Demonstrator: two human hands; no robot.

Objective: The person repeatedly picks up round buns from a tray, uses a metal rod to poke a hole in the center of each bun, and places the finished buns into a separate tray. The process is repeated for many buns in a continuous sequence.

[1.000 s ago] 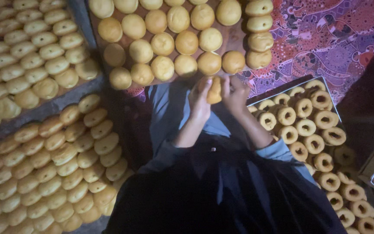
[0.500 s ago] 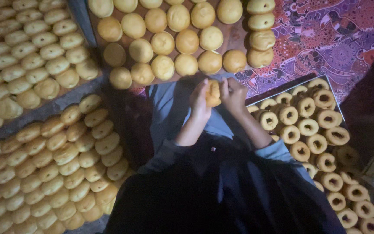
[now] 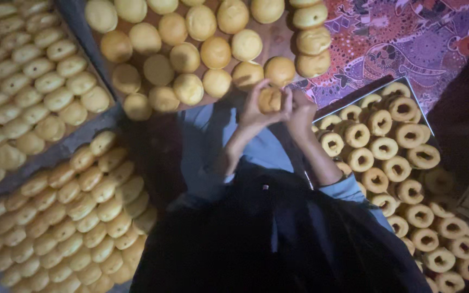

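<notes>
One dough round [image 3: 270, 99] is held between both hands.
Left hand [image 3: 256, 111] and right hand [image 3: 301, 111] are closed on it, just below the board of rounds [image 3: 278, 40].

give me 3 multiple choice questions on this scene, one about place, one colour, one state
1. Where does the tray of ring-shaped dough lie?
A. at the person's right
B. at the person's left
C. on the lap

2. What colour are the round dough balls?
A. green
B. pale yellow
C. black

3. What is the state of the hands?
A. both empty
B. both together on one dough piece
C. one resting on the cloth

Answers: 1 A, the rings fill the tray at the right. 2 B, they look pale yellow. 3 B, left hand and right hand close on the dough piece.
</notes>
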